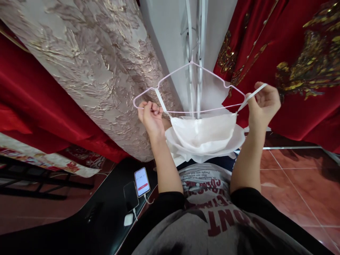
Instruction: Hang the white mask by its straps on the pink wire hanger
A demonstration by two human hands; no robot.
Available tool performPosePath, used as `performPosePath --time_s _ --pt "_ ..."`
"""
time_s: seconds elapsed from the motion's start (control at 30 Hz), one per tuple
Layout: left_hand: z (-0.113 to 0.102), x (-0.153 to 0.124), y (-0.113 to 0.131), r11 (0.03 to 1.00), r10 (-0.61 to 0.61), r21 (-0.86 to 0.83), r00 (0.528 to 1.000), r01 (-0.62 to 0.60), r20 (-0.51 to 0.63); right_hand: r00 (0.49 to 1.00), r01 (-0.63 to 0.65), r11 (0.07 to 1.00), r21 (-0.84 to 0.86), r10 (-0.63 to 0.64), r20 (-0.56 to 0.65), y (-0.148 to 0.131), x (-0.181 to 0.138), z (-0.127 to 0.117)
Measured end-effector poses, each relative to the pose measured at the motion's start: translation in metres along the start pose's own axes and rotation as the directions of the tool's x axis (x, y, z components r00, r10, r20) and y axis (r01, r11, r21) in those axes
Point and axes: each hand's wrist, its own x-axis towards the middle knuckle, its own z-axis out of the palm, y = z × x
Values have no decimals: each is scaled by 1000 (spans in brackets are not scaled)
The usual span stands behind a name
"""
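Observation:
A pale pink clothes hanger (179, 68) hangs by its hook near a white metal rack. Below its bottom bar is a white garment (204, 131) with thin shoulder straps. One strap (160, 100) loops over the hanger's left shoulder notch. My left hand (152, 118) is closed, its fingers curled around the hanger's lower left corner. With thumb and fingers, my right hand (262, 104) pinches the other strap (254, 94), which is pulled up and outward past the hanger's right end. The garment's lower part is bunched close to my body.
A beige textured gown (106, 71) hangs at left, and red dresses with gold sequins (302, 63) hang at right. White rack bars (199, 46) stand ahead. On a black glossy surface (106, 205) lie a lit phone (142, 181), a dark phone (130, 196) and a white case (128, 219).

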Motion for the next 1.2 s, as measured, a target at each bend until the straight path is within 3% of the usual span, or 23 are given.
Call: performPosePath --time_s 0.13,0.3,0.37,0.53,0.6,0.67,0.73,0.83,0.87,0.9,1.03,1.1,1.2 --pt "-2 0 -3 1000 10 5 1000 -10 27 960 -70 997 -22 74 270 -6 25 7" --pt "-7 5 -7 1000 5 0 999 -5 36 822 -130 980 -153 193 536 -20 43 35" --pt "-8 6 -9 1000 -15 7 999 15 38 817 -105 974 -199 199 541 -24 44 36" --pt "-8 5 -12 1000 -26 -4 999 26 28 943 13 995 -104 23 333 -43 36 28" --pt "-8 4 -12 1000 -28 4 999 28 22 956 3 999 -39 8 294 -53 28 35" --pt "-7 3 -12 1000 -25 4 999 25 25 939 -21 1000 -19 26 343 -61 14 48" --pt "-8 3 -10 1000 -16 6 999 16 29 855 -42 998 -44 59 516 -63 -3 65" --pt "-12 4 -11 999 -8 41 999 6 45 607 -34 993 -114 111 787 -59 -34 86" --pt "-15 4 -13 998 -11 54 998 8 63 566 -11 990 -143 124 815 -57 -43 91" --pt "-18 5 -15 998 -21 67 996 15 87 566 19 985 -173 132 814 -56 -51 94" --pt "-31 2 -24 967 -161 227 964 112 211 671 119 957 -265 119 732 -54 -68 95" --pt "-36 -2 -23 912 -267 380 926 153 268 668 139 951 -276 116 735 -55 -68 94" --pt "-39 -9 -6 820 -352 563 865 101 358 664 137 949 -285 126 737 -56 -63 91"
